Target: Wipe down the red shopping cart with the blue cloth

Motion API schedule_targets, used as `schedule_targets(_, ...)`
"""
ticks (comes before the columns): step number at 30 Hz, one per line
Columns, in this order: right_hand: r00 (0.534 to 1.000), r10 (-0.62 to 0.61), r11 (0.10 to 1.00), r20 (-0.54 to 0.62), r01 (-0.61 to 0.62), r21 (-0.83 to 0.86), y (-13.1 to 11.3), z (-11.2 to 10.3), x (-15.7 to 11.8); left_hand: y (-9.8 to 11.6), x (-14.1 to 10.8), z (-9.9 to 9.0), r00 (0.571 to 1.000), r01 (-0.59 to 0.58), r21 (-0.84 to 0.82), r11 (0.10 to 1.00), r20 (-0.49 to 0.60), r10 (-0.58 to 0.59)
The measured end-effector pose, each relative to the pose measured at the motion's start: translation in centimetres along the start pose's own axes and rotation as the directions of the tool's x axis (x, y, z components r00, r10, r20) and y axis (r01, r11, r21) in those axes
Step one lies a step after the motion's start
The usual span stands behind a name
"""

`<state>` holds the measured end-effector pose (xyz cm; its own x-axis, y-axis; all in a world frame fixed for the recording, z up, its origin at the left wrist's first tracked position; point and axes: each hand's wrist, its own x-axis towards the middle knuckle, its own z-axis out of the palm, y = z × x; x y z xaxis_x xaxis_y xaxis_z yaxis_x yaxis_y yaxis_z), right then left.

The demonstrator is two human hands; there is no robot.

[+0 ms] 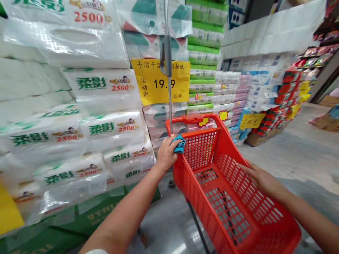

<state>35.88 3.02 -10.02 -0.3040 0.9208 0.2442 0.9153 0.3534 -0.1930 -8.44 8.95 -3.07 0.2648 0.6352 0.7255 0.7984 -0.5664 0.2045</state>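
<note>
A red plastic shopping cart basket (197,180) with grid walls stands in front of me, with nothing in it. My left hand (167,153) is closed around a folded blue cloth (180,144), which lies against the basket's left rim near its far corner. My right hand (258,176) rests on the basket's right rim, fingers stretched out over its edge. Beside the left corner rises a thin metal pole (166,17) with a grey clip (166,56).
Stacks of white tissue packs (106,84) fill the left side. Yellow price signs (161,82) hang on the stacks. Green packs (202,70) stand behind the cart. Grey tiled floor (291,158) shows at the right, with boxes (327,120) beyond.
</note>
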Motion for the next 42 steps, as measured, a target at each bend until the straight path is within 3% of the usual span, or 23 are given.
schedule_targets(3,1.000,-0.004,0.996,0.025,0.006,-0.092,0.9,-1.0,1.0,0.4,-0.5,-0.7,0.999,-0.024,-0.013,1.000,0.023,0.024)
schedule_targets(5,1.000,0.017,0.982,-0.026,-0.021,-0.190,-0.8,-1.9,1.4,1.1,-1.0,-1.0,0.999,-0.037,-0.026,0.999,0.032,0.038)
schedule_targets(8,0.993,0.035,0.976,-0.117,-0.059,-0.209,-7.8,-2.4,0.8,2.5,-1.8,-1.0,0.999,-0.053,-0.051,0.997,0.013,0.053)
schedule_targets(12,0.970,-0.003,0.993,-0.245,-0.025,-0.112,-19.7,0.2,-1.7,4.3,-3.0,-0.9,0.999,-0.045,-0.078,0.996,-0.029,0.043)
schedule_targets(15,0.924,0.057,0.987,-0.378,-0.110,-0.120,-23.5,2.7,-3.0,4.9,-3.9,-1.0,0.998,0.002,-0.086,0.996,-0.055,-0.007)
schedule_targets(20,0.877,0.062,0.962,-0.476,-0.180,-0.206,-21.2,2.9,-3.6,4.3,-4.6,-1.1,0.952,0.164,-0.162,0.973,-0.231,-0.199)
schedule_targets(26,0.833,0.012,0.952,-0.553,-0.179,-0.248,-17.3,1.6,-4.5,2.8,-3.2,-2.5,0.797,0.326,-0.250,0.912,-0.446,-0.407)
schedule_targets(27,0.834,0.024,0.950,-0.552,-0.191,-0.248,-16.9,1.4,-4.5,2.9,-3.0,-2.9,0.788,0.336,-0.243,0.910,-0.457,-0.413)
schedule_targets(29,0.864,0.063,0.950,-0.499,-0.205,-0.235,-16.3,1.0,-4.2,3.7,-3.0,-3.4,0.822,0.316,-0.193,0.929,-0.433,-0.370)
schedule_targets(32,0.920,0.124,0.943,-0.372,-0.226,-0.244,-16.4,0.3,-3.3,5.7,-4.2,-3.6,0.907,0.246,-0.109,0.963,-0.325,-0.268)
schedule_targets(34,0.921,0.138,0.924,-0.363,-0.252,-0.288,-16.7,0.1,-2.6,6.5,-5.1,-3.7,0.930,0.227,-0.093,0.969,-0.274,-0.244)
schedule_targets(37,0.889,0.099,0.904,-0.446,-0.268,-0.333,-16.8,0.4,-2.1,5.4,-4.4,-4.5,0.908,0.284,-0.077,0.956,-0.298,-0.294)
schedule_targets(40,0.860,0.037,0.908,-0.509,-0.242,-0.343,-16.3,1.0,-2.2,2.5,-1.7,-5.7,0.868,0.360,-0.099,0.928,-0.330,-0.371)
schedule_targets(42,0.846,0.015,0.912,-0.533,-0.230,-0.341,-15.6,1.3,-2.4,1.3,-0.6,-6.2,0.873,0.369,-0.122,0.922,-0.296,-0.388)
